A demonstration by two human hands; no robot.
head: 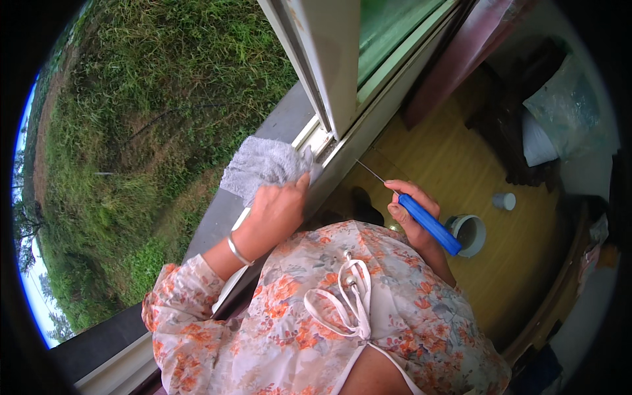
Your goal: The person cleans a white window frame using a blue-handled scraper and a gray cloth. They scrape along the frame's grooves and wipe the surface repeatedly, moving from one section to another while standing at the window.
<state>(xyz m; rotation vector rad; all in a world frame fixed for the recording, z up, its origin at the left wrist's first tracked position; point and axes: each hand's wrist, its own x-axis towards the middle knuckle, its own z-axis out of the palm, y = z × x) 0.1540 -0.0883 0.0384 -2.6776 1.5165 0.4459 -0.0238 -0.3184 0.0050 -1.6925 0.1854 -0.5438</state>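
Note:
My left hand [279, 210], with a silver bangle at the wrist, is closed on a pale grey terry cloth [264, 165]. The cloth lies over the sliding-window track [316, 140] and part of the outer ledge; my fingertips are at its right edge. My right hand [412, 210] holds a screwdriver-like tool by its blue handle [429, 224], over the room side of the sill. The tool's thin metal shaft points up and left toward the inner sill, its tip apart from the cloth. What lies beneath the cloth is hidden.
A white window sash [326, 59] stands just beyond the cloth. Outside the grey ledge [217, 212] is a grassy slope [163, 123]. On the yellowish wooden floor [439, 143] are a white bucket [478, 236] and a small white container [504, 201]. A pink curtain [459, 59] hangs at upper right.

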